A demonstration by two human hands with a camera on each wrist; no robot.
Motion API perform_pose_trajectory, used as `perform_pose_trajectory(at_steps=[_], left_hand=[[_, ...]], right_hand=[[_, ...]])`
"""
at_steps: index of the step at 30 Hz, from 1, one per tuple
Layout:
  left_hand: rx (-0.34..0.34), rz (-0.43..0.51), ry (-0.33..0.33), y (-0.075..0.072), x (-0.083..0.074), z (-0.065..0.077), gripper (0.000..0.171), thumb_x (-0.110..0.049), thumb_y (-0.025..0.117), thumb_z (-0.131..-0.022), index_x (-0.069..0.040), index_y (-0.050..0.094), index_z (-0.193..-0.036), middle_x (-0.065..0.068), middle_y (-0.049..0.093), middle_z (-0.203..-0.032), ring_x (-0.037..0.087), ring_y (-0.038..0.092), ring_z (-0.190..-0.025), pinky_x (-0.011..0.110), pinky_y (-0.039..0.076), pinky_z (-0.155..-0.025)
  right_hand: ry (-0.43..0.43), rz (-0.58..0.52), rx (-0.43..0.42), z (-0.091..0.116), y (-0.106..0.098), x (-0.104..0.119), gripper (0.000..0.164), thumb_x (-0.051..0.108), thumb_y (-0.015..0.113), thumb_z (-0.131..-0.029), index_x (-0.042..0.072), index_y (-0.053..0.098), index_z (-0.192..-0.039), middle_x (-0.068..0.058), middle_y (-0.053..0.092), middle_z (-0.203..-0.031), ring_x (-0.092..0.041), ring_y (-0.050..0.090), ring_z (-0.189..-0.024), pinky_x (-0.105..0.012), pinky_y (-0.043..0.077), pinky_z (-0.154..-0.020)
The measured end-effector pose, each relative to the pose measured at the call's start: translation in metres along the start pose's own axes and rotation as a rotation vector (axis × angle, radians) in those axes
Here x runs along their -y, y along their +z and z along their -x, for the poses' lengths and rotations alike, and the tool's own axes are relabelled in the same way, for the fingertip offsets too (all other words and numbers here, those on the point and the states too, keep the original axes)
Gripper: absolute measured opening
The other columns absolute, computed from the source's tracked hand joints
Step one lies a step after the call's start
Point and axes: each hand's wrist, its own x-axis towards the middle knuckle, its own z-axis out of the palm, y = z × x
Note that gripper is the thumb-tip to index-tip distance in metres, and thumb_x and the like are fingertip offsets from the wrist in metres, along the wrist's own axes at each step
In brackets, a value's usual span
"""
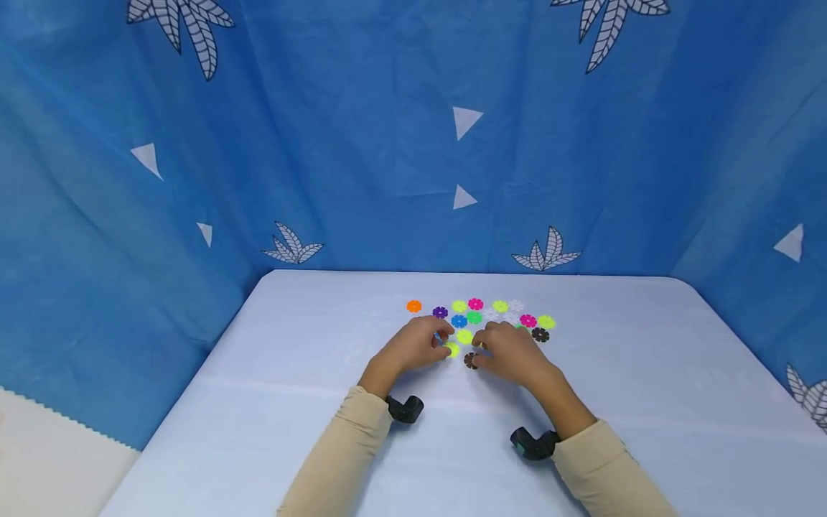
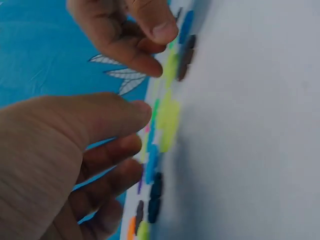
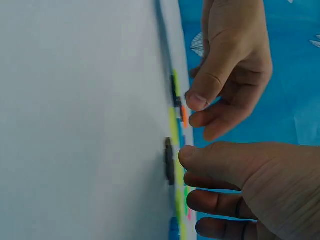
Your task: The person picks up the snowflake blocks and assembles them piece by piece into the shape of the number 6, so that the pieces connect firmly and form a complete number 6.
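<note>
Flat, notched, flower-shaped plastic discs in many colours lie in a loose cluster on the white table. Above the cluster's left side hovers my left hand, its fingers loosely bent with nothing between them. A yellow disc lies by its fingertips. My right hand is over the right part, fingers relaxed and holding nothing. Beside its thumb is a brown disc, also seen as a dark brown disc in the right wrist view. Another yellow disc sits between the hands. Some discs are hidden under the hands.
Further back lie an orange disc, a purple disc, a pink disc and several others. A dark brown disc is at the cluster's right. Blue patterned cloth hangs behind and beside the white table.
</note>
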Motion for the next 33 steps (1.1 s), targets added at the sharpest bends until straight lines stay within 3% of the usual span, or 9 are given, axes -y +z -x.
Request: perform_pose_trajectory(at_steps=[6,15,19,22,27,33], left_hand=[[-0.018,-0.287,-0.034,0.014,-0.002,0.003,0.04,-0.027,0.075,-0.091,-0.013,0.07,-0.128,0.001,0.065,-0.112,0.017,0.058,-0.1,0.035,0.05,-0.092],[-0.036,-0.358,-0.013,0.018,-0.004,0.003,0.032,-0.028,0.074,-0.092,-0.014,0.074,-0.121,0.001,0.062,-0.108,0.018,0.056,-0.096,0.035,0.05,-0.088],[-0.03,-0.304,-0.001,0.017,-0.004,0.003,0.03,-0.025,0.075,-0.09,-0.012,0.073,-0.117,-0.001,0.062,-0.104,0.015,0.056,-0.093,0.033,0.051,-0.088],[-0.022,-0.206,0.008,0.017,-0.002,0.003,0.026,-0.019,0.076,-0.09,-0.011,0.07,-0.114,-0.002,0.062,-0.099,0.013,0.056,-0.087,0.029,0.05,-0.083],[-0.011,-0.031,0.019,0.016,0.002,0.002,0.013,-0.012,0.075,-0.092,-0.013,0.067,-0.102,-0.005,0.06,-0.085,0.01,0.055,-0.076,0.024,0.048,-0.072],[0.002,0.106,0.003,0.013,0.003,0.003,0.008,-0.01,0.072,-0.094,-0.014,0.065,-0.095,-0.009,0.062,-0.083,0.007,0.058,-0.078,0.023,0.05,-0.075]], right_hand=[[-0.029,0.022,-0.006,0.0,0.012,-0.002,0.021,0.023,0.086,-0.082,0.014,0.077,-0.099,0.001,0.065,-0.089,-0.021,0.06,-0.086,-0.043,0.053,-0.075],[0.029,-0.162,0.045,-0.004,0.013,-0.005,0.024,0.018,0.085,-0.083,0.014,0.065,-0.096,0.005,0.059,-0.085,-0.015,0.058,-0.082,-0.034,0.053,-0.076],[0.027,-0.296,0.051,-0.007,0.016,-0.009,0.022,0.011,0.081,-0.087,0.015,0.062,-0.099,0.007,0.061,-0.086,-0.014,0.058,-0.082,-0.032,0.052,-0.077],[-0.001,-0.357,0.017,-0.008,0.019,-0.014,0.017,0.006,0.078,-0.089,0.014,0.067,-0.1,0.007,0.062,-0.087,-0.014,0.058,-0.083,-0.032,0.053,-0.078],[-0.058,-0.308,-0.036,-0.007,0.021,-0.018,0.012,0.008,0.078,-0.089,0.016,0.076,-0.097,0.008,0.066,-0.087,-0.013,0.062,-0.085,-0.035,0.055,-0.08],[-0.134,-0.247,-0.083,-0.006,0.019,-0.016,0.012,0.008,0.08,-0.087,0.016,0.078,-0.095,0.009,0.067,-0.088,-0.014,0.065,-0.088,-0.036,0.056,-0.083]])
